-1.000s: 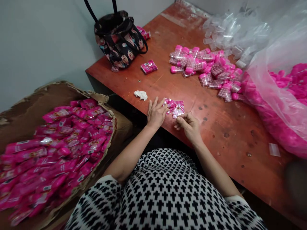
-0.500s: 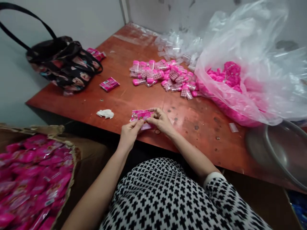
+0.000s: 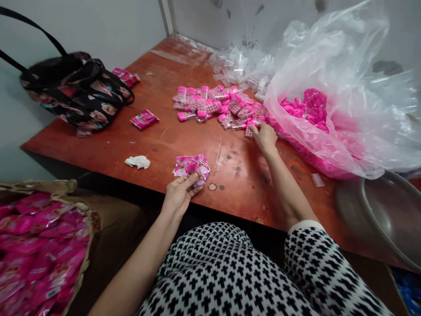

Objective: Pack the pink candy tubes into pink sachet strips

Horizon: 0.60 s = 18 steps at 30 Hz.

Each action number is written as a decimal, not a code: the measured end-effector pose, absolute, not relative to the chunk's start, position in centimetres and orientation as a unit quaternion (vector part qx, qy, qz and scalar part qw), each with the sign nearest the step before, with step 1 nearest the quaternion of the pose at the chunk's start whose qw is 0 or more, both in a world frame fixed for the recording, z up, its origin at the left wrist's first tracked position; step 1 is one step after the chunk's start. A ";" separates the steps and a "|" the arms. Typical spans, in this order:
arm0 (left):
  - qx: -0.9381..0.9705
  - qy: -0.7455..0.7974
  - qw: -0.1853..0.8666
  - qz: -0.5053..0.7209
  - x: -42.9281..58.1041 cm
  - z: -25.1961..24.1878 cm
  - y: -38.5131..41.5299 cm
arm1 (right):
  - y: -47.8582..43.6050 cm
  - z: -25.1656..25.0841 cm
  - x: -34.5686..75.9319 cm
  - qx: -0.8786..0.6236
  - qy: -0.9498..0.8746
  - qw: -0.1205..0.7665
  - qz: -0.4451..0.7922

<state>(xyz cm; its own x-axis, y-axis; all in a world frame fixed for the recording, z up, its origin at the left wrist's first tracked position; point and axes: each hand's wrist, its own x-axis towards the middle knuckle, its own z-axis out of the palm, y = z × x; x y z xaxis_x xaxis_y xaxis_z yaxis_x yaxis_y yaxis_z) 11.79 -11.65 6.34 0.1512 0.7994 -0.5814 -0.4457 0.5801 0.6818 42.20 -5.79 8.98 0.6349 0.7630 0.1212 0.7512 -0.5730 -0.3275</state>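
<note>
Far L, low: carton (image 3: 113,224) full of pink pkts (image 3: 36,245); above it, your black floral bag (image 3: 105,103) on the table (image 3: 164,136). Then a flat pink pkt (image 3: 144,119) w/ a crumpled white scrap (image 3: 137,162) nearer you. Your L hand (image 3: 179,192) pinches a pink sachet (image 3: 193,168) btw thumb & fingers nr the front edge, overlapping other sachets (image 3: 179,162). Further back: pile of pink-capped bottles (image 3: 213,104), clear containers (image 3: 237,63) behind. Your R hand (image 3: 265,138) is at the pile's near R end, thumb by a bottle (image 3: 249,131); can't tell if it's gripping. Then plastic bag (image 3: 299,151) w/ pink pcs (image 3: 315,107), small clear pc (image 3: 317,180), & far R, metal basin (image 3: 348,197).
</note>
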 end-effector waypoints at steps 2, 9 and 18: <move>0.140 0.498 0.737 0.435 11.8 6.7 -11.3 | -4.9 8.6 42.4 -0.899 -0.414 0.144 0.020; 0.000 0.477 0.727 0.495 11.5 7.3 -10.1 | -6.6 7.4 39.5 -0.858 -0.460 0.225 0.039; -0.043 0.427 0.738 0.521 11.2 6.6 -10.4 | -17.3 7.5 24.9 -0.576 -0.458 0.492 0.465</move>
<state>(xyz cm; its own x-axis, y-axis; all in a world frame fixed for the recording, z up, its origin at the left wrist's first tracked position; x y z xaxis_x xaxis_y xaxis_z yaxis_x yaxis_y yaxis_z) 11.20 -10.37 6.58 0.0923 0.7326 -0.6744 -0.8057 0.4529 0.3818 24.88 -17.29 7.47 0.1477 0.9853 -0.0859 0.0693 -0.0969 -0.9929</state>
